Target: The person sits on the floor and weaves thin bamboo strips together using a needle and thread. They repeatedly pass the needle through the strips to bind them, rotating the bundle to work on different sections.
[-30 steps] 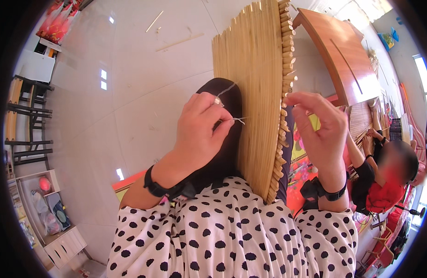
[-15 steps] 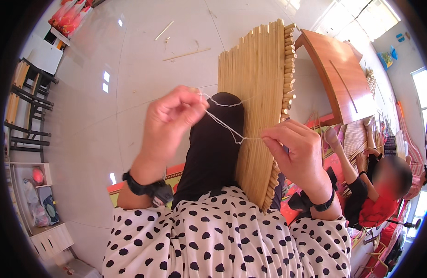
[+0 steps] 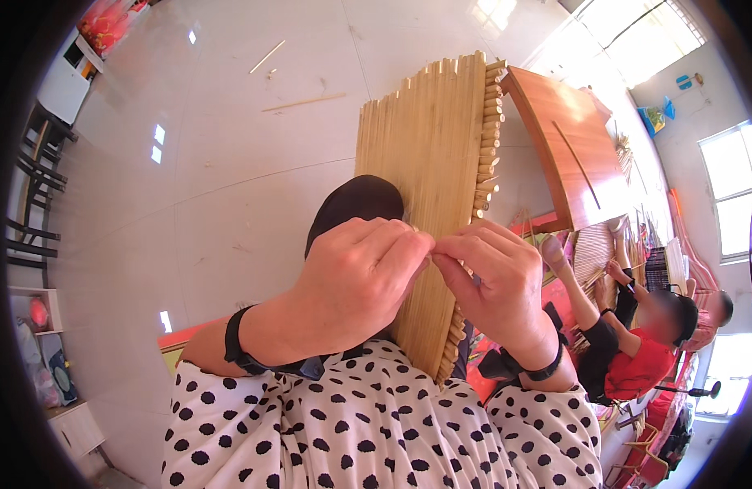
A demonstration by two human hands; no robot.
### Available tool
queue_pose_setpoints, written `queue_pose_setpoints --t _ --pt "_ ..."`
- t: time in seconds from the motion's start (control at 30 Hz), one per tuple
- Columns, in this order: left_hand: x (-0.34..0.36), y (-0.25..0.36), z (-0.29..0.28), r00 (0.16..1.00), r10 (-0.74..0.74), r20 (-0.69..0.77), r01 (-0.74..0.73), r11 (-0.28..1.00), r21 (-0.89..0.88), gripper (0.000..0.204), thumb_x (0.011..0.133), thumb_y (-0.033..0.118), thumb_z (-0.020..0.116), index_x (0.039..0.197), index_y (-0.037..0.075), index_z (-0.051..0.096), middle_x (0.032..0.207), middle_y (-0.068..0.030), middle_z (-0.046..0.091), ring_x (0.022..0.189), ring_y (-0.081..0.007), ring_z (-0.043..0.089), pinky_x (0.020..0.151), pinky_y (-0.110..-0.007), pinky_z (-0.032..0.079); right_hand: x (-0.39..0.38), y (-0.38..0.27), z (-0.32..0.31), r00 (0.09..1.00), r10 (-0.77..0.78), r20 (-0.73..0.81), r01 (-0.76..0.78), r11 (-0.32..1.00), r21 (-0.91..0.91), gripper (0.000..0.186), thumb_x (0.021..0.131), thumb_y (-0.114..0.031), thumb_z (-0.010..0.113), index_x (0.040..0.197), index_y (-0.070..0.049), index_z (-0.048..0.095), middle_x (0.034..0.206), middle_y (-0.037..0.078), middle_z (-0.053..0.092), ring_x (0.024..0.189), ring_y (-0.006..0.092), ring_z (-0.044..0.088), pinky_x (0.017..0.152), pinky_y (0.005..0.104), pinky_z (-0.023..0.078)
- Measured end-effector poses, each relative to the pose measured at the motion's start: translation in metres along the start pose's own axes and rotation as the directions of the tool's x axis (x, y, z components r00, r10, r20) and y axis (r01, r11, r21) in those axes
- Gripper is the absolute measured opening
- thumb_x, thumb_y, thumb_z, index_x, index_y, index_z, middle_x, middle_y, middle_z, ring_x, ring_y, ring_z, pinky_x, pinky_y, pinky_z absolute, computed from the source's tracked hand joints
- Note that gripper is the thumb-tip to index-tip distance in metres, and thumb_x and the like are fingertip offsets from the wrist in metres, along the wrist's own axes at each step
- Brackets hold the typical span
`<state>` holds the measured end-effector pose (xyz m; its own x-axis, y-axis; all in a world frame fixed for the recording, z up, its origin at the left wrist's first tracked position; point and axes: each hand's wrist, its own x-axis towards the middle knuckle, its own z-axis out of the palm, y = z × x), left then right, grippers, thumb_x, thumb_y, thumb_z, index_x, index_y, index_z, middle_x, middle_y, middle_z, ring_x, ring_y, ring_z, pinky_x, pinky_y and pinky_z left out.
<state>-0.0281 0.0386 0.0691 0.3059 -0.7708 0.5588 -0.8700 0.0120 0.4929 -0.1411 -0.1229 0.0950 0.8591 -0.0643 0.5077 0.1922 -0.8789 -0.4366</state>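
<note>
I am pinching the left hand (image 3: 363, 261) and right hand (image 3: 498, 265) closed, fingertips meeting, contents indiscernible; beneath and beyond, the reed mat (image 3: 429, 155) is extending lengthwise away, right hand nearer.

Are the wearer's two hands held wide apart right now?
No, the left hand and right hand come together at the fingertips in front of the slatted mat.

Pinched, the left grip (image 3: 363, 265) meets the right grip (image 3: 500, 273) over a wooden-stick mat (image 3: 421, 134); a tabletop (image 3: 592, 143) lies beyond the right one.
</note>
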Motion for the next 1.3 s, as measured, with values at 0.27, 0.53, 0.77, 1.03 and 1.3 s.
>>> queue_pose_setpoints --t 0.27,0.53,0.77,1.03,1.3 --pt "0.021 -0.021 -0.006 0.998 -0.008 0.064 0.020 0.983 -0.184 0.014 0.080 -0.002 0.075 0.086 0.002 0.062 0.097 -0.0111 0.067 0.077 -0.0218 0.066 0.061 -0.031 0.050 -0.002 0.012 -0.012 0.986 0.074 -0.150 -0.085 0.994 -0.067 0.014 0.078 0.003 0.075 0.090 -0.001 0.070 0.084 0.011 0.070 0.072 0.0246 0.067 0.065 0.0332 0.054" --pt "0.007 -0.113 -0.109 0.797 -0.491 -0.351 0.162 0.734 -0.659 0.011 0.097 0.015 0.060 0.097 0.006 0.066 0.143 -0.0128 0.055 0.132 -0.0184 0.047 0.106 -0.037 0.037 -0.013 0.094 -0.002 0.775 0.576 -0.259 -0.523 0.816 0.248 0.035 0.092 -0.004 0.067 0.127 -0.005 0.065 0.124 0.004 0.064 0.114 0.0133 0.060 0.082 0.0285 0.056" --pt "-0.026 -0.135 -0.143 0.784 -0.526 -0.331 -0.119 0.396 -0.911 0.011 0.096 0.020 0.062 0.098 0.009 0.065 0.146 -0.0135 0.052 0.138 -0.0217 0.042 0.110 -0.044 0.032 -0.023 0.109 -0.004 0.739 0.486 -0.467 -0.421 0.874 0.244 0.046 0.092 0.003 0.059 0.137 -0.003 0.056 0.143 0.010 0.052 0.124 0.0194 0.052 0.087 0.0306 0.052" --pt "0.005 -0.065 -0.121 0.924 -0.308 -0.226 -0.084 0.412 -0.907 0.014 0.096 0.027 0.066 0.094 0.013 0.066 0.156 -0.0162 0.040 0.147 -0.0279 0.031 0.113 -0.046 0.029 0.047 -0.004 -0.018 0.958 0.269 -0.100 -0.204 0.884 0.422 0.046 0.086 -0.004 0.069 0.131 -0.001 0.059 0.129 0.009 0.064 0.121 0.0204 0.058 0.096 0.0351 0.049" --pt "0.034 -0.011 -0.073 0.968 -0.231 -0.093 0.033 0.486 -0.873 0.021 0.093 0.031 0.073 0.087 0.013 0.064 0.128 -0.0193 0.057 0.121 -0.0286 0.052 0.098 -0.042 0.043 0.070 -0.038 0.017 0.985 -0.143 -0.095 0.171 0.844 0.508 0.017 0.082 -0.003 0.075 0.098 -0.003 0.070 0.105 0.014 0.068 0.108 0.0331 0.062 0.086 0.0403 0.053"
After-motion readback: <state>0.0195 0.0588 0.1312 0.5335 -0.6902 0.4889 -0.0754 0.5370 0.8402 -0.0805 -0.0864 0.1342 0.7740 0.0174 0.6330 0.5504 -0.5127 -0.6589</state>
